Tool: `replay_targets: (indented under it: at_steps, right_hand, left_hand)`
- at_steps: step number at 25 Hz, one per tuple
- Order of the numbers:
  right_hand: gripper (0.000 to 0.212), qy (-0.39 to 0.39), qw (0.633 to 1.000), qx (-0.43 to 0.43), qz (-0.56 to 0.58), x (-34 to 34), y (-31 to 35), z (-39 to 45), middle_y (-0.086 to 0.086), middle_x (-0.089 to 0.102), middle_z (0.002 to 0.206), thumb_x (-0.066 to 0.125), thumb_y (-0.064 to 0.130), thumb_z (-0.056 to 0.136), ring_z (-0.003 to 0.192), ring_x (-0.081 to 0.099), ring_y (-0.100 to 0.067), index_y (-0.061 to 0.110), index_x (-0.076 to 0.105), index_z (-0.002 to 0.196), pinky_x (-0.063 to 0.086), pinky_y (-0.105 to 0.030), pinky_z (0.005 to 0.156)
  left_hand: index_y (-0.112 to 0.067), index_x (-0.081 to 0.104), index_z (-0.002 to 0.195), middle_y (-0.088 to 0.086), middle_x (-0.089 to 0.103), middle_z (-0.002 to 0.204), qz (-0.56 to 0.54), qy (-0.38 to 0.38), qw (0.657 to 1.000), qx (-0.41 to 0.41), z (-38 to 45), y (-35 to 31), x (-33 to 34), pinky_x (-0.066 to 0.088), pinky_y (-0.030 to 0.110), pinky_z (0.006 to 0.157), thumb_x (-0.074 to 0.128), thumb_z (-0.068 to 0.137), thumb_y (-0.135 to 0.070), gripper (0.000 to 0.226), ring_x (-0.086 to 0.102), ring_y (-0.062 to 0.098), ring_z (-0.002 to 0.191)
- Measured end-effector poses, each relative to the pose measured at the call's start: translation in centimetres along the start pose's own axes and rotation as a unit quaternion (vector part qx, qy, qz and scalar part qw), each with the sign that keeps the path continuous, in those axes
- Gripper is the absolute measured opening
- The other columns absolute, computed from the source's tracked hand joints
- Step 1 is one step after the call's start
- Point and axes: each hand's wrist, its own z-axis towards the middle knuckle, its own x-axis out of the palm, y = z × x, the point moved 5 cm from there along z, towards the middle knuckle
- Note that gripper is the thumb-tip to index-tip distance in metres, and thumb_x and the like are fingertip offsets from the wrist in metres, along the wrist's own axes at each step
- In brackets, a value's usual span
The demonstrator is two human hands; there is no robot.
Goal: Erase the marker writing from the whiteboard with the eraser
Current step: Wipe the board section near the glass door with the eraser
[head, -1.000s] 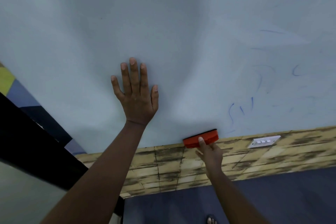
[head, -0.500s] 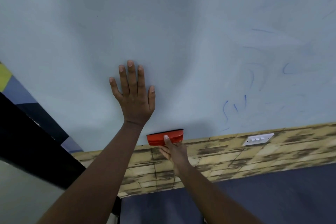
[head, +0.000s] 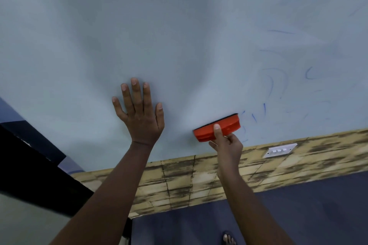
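Observation:
The whiteboard [head: 179, 36] fills most of the view, pale grey-blue. Faint blue marker strokes [head: 264, 108] remain on its lower right, with smeared traces higher up on the right. My right hand [head: 227, 143] grips the orange eraser [head: 218, 128], pressed flat against the board near its bottom edge, just left of the blue strokes. My left hand [head: 139, 113] lies flat on the board with fingers spread, holding nothing, to the left of the eraser.
Below the board runs a tan brick-pattern wall strip [head: 179, 183] with a white switch plate [head: 279, 150]. A dark blue floor [head: 298, 215] lies beneath, with a foot [head: 229, 238] at the bottom. A dark panel [head: 29, 165] stands at the left.
The eraser swept left along the board's bottom edge, then back right and slightly up, now beside the blue strokes. My left hand stayed flat on the board.

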Motion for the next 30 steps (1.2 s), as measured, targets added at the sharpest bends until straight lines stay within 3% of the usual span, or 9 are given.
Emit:
replay_targets:
  at_steps: [6, 11, 14, 17, 20, 23, 26, 30]
  right_hand:
    - [0.026, 0.011, 0.997, 0.067, 0.03, 0.4, -2.2, -0.6, -0.014, 0.077, 0.101, 0.077, 0.033, 0.092, 0.094, 0.077, -0.025, 0.01, 0.072, 0.101, 0.064, -0.039, 0.082]
    - [0.016, -0.004, 0.982, 0.183, 0.049, -0.5, -7.5, -0.2, -0.024, 0.07, 0.121, 0.074, 0.024, 0.095, 0.103, 0.07, -0.031, 0.009, 0.068, 0.098, 0.059, -0.043, 0.093]
    - [0.016, 0.0, 0.979, 0.198, 0.047, -1.1, -8.7, -0.1, -0.024, 0.067, 0.128, 0.07, 0.023, 0.097, 0.113, 0.068, -0.035, 0.009, 0.066, 0.101, 0.062, -0.038, 0.087]
    - [0.03, -0.036, 0.994, 0.104, 0.026, -0.9, -6.9, 0.4, -0.018, 0.07, 0.123, 0.068, 0.036, 0.099, 0.11, 0.07, -0.031, 0.013, 0.066, 0.118, 0.064, -0.037, 0.082]
    - [0.036, -0.064, 0.994, -0.074, -0.043, 0.0, -0.6, 0.5, 0.007, 0.073, 0.099, 0.065, 0.058, 0.094, 0.095, 0.071, -0.016, 0.035, 0.062, 0.122, 0.06, -0.044, 0.088]
    - [0.046, -0.046, 0.984, -0.146, -0.095, 1.1, 3.5, 0.1, 0.002, 0.07, 0.1, 0.062, 0.054, 0.098, 0.094, 0.068, -0.011, 0.024, 0.061, 0.132, 0.057, -0.032, 0.084]
    - [0.058, -0.056, 0.996, -0.062, -0.019, -1.1, 2.2, 2.3, -0.004, 0.07, 0.115, 0.063, 0.048, 0.1, 0.104, 0.07, -0.02, 0.016, 0.053, 0.147, 0.062, -0.04, 0.086]
    - [0.05, -0.063, 0.982, 0.13, 0.117, -5.6, -1.7, 6.2, -0.021, 0.064, 0.129, 0.061, 0.033, 0.103, 0.105, 0.07, -0.036, 0.004, 0.052, 0.142, 0.065, -0.044, 0.076]
  left_hand:
    - [-0.017, 0.002, 0.17, 0.001, -0.011, 0.178, 0.002, 0.006, 1.0, 0.0, -0.6, 0.0, 0.1, -0.003, 0.055, 0.131, 0.035, 0.111, -0.036, 0.07, -0.008, 0.026, 0.165]
    - [-0.016, 0.0, 0.17, 0.005, -0.013, 0.178, 0.012, 0.027, 0.999, 0.018, -1.1, -0.1, 0.0, -0.003, 0.058, 0.13, 0.034, 0.113, -0.036, 0.069, -0.009, 0.029, 0.164]
    - [-0.016, -0.004, 0.17, 0.004, -0.017, 0.177, 0.01, 0.055, 0.998, 0.015, -1.5, -0.2, -0.2, -0.006, 0.058, 0.13, 0.035, 0.114, -0.036, 0.07, -0.013, 0.028, 0.164]
    - [-0.015, -0.003, 0.17, 0.006, -0.018, 0.177, -0.003, 0.089, 0.996, 0.002, -2.1, -0.3, -0.8, -0.004, 0.06, 0.13, 0.04, 0.114, -0.034, 0.073, -0.014, 0.03, 0.163]
    - [-0.007, 0.016, 0.168, 0.019, 0.002, 0.176, -0.027, 0.108, 0.993, -0.041, -2.9, -1.7, -1.6, 0.005, 0.066, 0.129, 0.054, 0.108, -0.028, 0.074, -0.004, 0.037, 0.164]
    - [-0.009, 0.035, 0.164, 0.022, 0.017, 0.171, -0.03, 0.118, 0.991, -0.055, -3.4, -4.2, -1.9, 0.019, 0.068, 0.124, 0.06, 0.103, -0.03, 0.069, 0.014, 0.043, 0.16]
    - [-0.014, 0.043, 0.161, 0.012, 0.027, 0.169, -0.036, 0.123, 0.992, -0.003, -2.6, -6.6, -1.6, 0.025, 0.064, 0.119, 0.056, 0.104, -0.032, 0.061, 0.023, 0.037, 0.157]
    - [-0.017, 0.055, 0.155, 0.009, 0.037, 0.168, -0.044, 0.115, 0.986, 0.111, -0.7, -9.8, -0.3, 0.022, 0.061, 0.119, 0.058, 0.105, -0.028, 0.051, 0.024, 0.032, 0.158]
